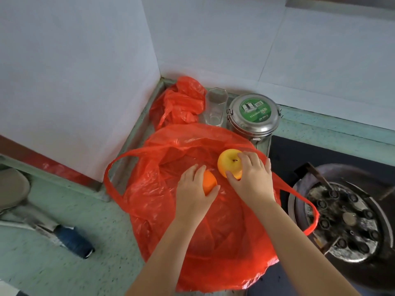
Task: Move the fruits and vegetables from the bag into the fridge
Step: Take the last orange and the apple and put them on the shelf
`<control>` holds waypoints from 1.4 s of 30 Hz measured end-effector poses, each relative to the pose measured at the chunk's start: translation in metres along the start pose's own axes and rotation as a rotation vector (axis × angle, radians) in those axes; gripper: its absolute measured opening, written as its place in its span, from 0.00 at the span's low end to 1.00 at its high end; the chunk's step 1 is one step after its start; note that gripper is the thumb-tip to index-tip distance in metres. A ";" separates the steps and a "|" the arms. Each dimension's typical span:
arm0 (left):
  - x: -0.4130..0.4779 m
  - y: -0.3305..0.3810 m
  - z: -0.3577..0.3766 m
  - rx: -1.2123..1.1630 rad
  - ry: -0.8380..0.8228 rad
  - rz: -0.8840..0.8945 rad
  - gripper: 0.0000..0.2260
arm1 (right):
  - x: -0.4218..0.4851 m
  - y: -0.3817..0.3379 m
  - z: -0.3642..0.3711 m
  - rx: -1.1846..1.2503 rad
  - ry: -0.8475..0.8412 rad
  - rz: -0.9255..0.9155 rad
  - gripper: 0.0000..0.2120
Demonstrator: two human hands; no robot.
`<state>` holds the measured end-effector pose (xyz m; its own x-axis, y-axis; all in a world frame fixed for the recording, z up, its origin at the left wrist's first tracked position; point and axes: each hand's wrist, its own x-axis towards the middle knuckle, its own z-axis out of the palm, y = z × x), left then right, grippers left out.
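Both hands over the crinkled red bag (162, 189): left hand (193, 195) cups a smooth orange (210, 181), right hand (251, 178) grips a yellow apple (228, 164); burner (346, 223) just right, counter (106, 231) left.

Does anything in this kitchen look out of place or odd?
Yes: the red plastic bag spreads off the counter onto the black stove, and one handle loop lies across the rim of the gas burner. No flame shows, but thin plastic there looks misplaced. Nothing appears spilled or broken.

Two bags (154, 189), one orange (209, 180) — one apple (229, 165), perhaps.
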<state>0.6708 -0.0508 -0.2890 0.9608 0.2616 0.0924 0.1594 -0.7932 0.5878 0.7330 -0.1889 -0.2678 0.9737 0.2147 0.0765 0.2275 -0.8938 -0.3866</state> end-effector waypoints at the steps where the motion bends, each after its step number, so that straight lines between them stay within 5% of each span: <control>1: -0.004 -0.002 -0.002 -0.007 0.004 0.000 0.26 | 0.001 0.000 0.001 0.015 -0.008 0.001 0.25; 20: -0.052 -0.030 -0.030 -0.234 -0.106 -0.160 0.37 | 0.001 -0.014 0.029 0.425 0.012 0.186 0.35; 42: -0.123 0.044 -0.082 -0.539 0.198 -0.250 0.38 | -0.101 -0.040 -0.061 0.717 0.102 -0.127 0.37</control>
<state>0.5413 -0.0725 -0.2088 0.8406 0.5414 0.0168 0.1873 -0.3197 0.9288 0.6259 -0.1985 -0.2042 0.9450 0.2302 0.2324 0.3072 -0.3798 -0.8726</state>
